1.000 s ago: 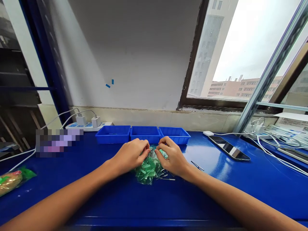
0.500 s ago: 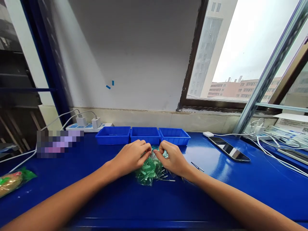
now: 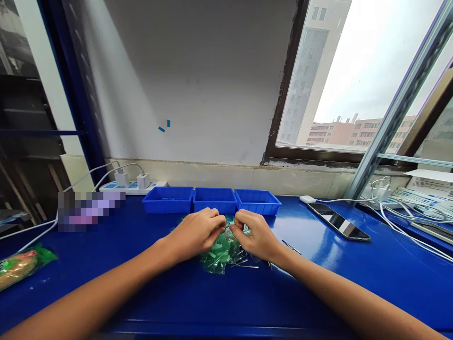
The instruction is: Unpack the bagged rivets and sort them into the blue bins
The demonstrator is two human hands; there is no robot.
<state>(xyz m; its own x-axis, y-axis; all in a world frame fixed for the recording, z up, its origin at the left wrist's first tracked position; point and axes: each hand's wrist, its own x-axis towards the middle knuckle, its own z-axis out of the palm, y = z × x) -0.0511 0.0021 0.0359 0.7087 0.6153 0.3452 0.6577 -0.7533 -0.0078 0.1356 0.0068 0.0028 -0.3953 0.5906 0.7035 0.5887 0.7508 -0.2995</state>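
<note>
My left hand and my right hand are close together at the middle of the table, thumbs and fingers pinched toward each other. What they pinch is too small and too covered by the fingers to make out. Under and between them lies a pile of clear and green plastic bags, crinkled and partly hidden by both hands. Thin metal pins that look like blind rivets lie loose at the pile's right edge. A few more rivets rest beyond my right wrist.
Three blue bins, left, middle and right, stand in a row behind my hands. A phone lies to the right, with white cables past it. A wrapped food packet and a power strip are at left.
The view has shifted slightly. Both hands stay in nearly the same pinched pose above the bags, with the fingertips a little closer together.
</note>
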